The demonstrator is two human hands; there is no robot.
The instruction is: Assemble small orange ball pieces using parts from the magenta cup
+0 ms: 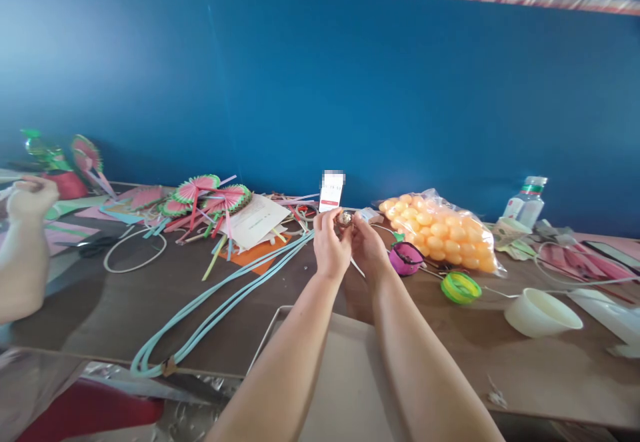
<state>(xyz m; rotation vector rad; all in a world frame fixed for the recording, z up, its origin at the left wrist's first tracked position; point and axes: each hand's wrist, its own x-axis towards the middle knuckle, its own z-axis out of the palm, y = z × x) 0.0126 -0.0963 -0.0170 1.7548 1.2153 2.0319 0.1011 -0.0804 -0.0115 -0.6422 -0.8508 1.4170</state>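
My left hand (332, 245) is closed, its fingertips pinching a small shiny round metal piece (345, 217), which looks like a little bell. Close beside it is my right hand (369, 243), with curled fingers and the thumb near the metal piece; what they hold is hidden. Just behind both hands a phone (331, 191) with a lit screen leans against the blue wall. A purple cup-shaped pouch (405, 259) lies to the right of my right hand. Below my forearms is a pale tray (345, 375).
At right are a clear bag of orange balls (440, 229), a yellow-green ring (461, 288), a white bowl (543, 312) and a bottle (531, 203). Pale blue tubes (220, 289), paper fans (213, 195) and scissors (95, 247) lie left. Another person's arm (25, 249) reaches in there.
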